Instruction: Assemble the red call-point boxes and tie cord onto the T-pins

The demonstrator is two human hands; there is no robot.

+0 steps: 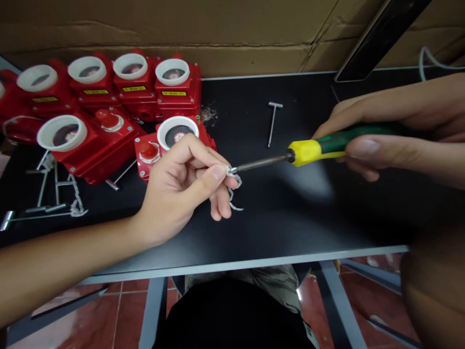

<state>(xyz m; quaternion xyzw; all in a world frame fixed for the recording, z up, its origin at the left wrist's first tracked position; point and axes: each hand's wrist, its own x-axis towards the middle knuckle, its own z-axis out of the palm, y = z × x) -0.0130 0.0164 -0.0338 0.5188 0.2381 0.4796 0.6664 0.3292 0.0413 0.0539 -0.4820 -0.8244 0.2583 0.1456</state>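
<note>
My left hand pinches one end of a small metal chain between thumb and forefinger, and the loose links hang below the fingers. In my right hand is a screwdriver with a yellow and green handle, pointing left. Its tip meets the pinched chain end at my left fingertips; whether a screw sits there is hidden by the thumb. Just behind my left hand lies a red box with a white ring around a dark round window and a red knob.
Several more red boxes stand at the back left. A small T-shaped metal bar lies on the black table. More T-bars with chains are at the left. Cardboard and a dark post rise behind.
</note>
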